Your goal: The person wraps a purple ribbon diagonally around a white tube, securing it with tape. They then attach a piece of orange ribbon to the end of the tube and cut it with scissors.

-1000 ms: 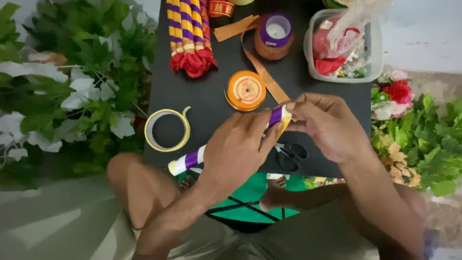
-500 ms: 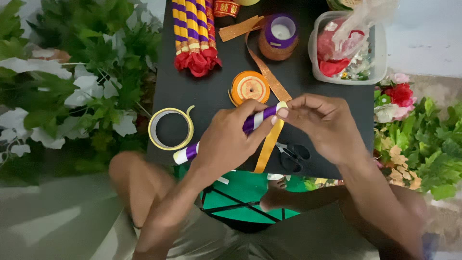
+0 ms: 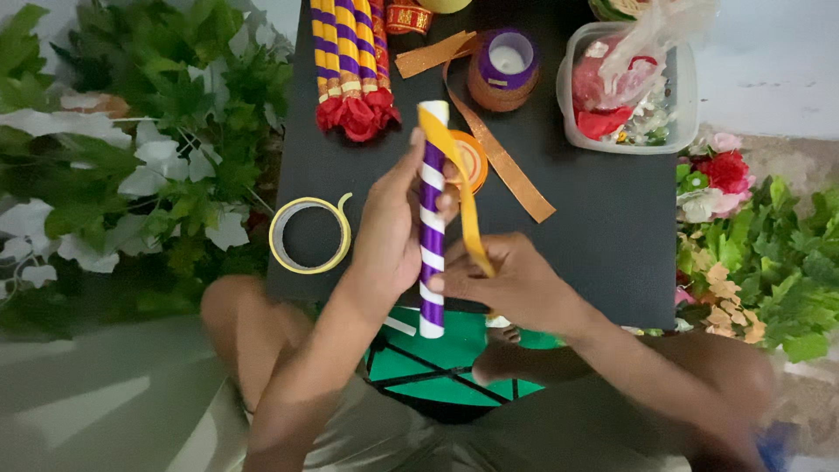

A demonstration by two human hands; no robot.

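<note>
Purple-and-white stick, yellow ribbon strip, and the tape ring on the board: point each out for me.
Purple-and-white stick (image 3: 431,288): head view, lower shaft below the left hand.
Yellow ribbon strip (image 3: 468,218): head view, mid-length between stick top and right hand.
Tape ring (image 3: 278,253): head view, left edge of the yellow band.

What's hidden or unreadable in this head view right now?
- Stick middle: covered by the left hand.
- Orange ribbon lower end: inside the right hand.
- Orange spool: mostly behind stick and ribbon.
- Tub contents: blocked by a plastic bag.
- Finished sticks: cut off by the top edge.
</note>
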